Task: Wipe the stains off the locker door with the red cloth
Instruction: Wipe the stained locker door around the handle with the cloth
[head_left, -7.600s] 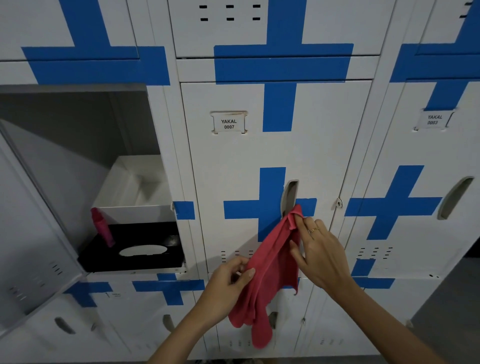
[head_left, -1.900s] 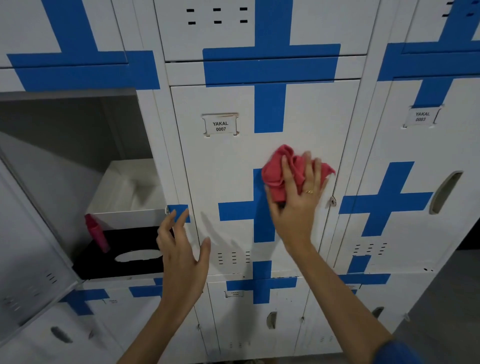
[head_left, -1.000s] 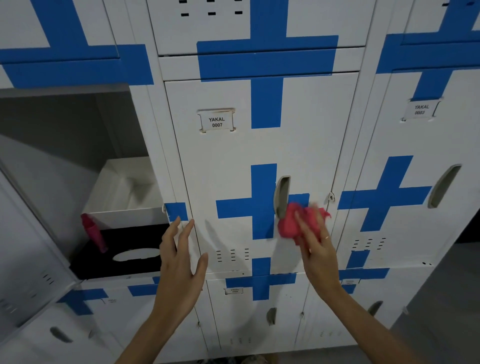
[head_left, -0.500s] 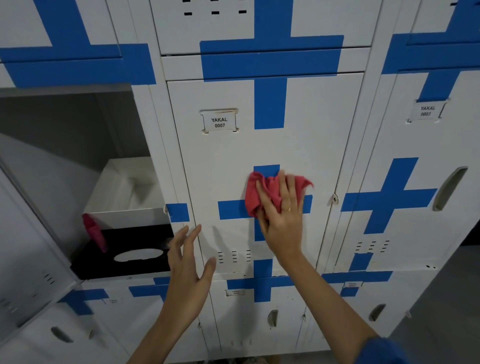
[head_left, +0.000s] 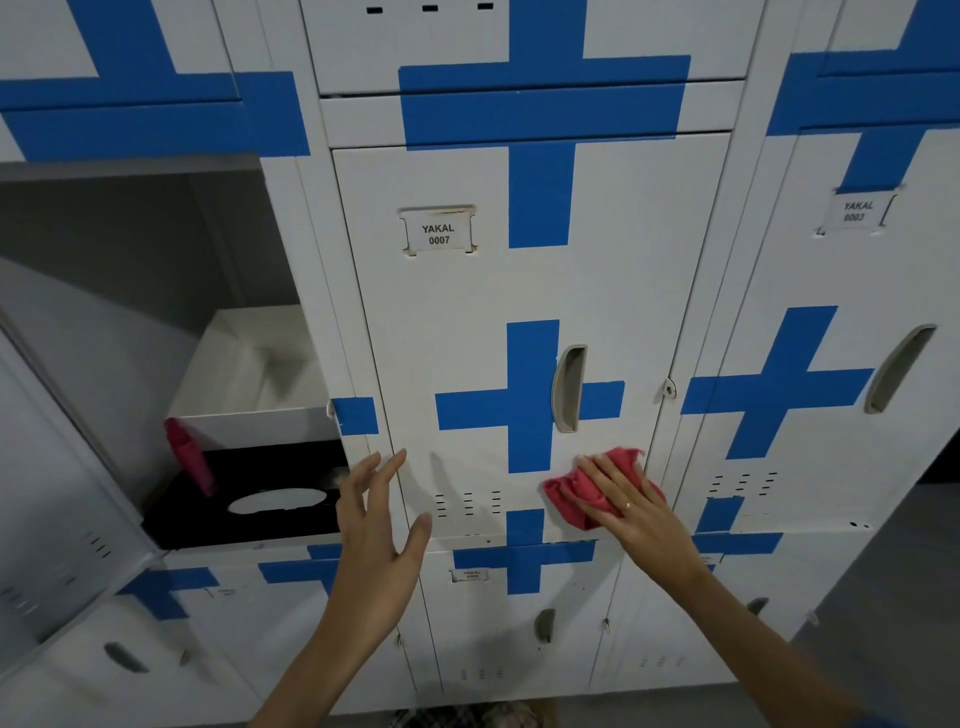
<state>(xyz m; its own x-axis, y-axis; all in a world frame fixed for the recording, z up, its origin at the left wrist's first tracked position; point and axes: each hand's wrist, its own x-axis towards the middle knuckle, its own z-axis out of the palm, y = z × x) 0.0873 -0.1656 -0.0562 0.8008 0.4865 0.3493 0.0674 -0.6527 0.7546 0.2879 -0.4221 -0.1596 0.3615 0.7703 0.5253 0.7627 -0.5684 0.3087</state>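
Pressing the cloth (head_left: 582, 499) flat under straight fingers (head_left: 602, 480), the right hand (head_left: 631, 512) sits low on the door (head_left: 519, 291) — unwiped panel lies above-left; left hand (head_left: 379, 540) hovers open, empty.

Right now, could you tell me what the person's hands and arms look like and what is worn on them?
Both forearms are bare, with no gloves or watch. The right hand wears a thin gold-coloured ring on one finger. The left hand shows no jewellery. A bit of blue sleeve may show at the bottom right edge, too little to be sure.
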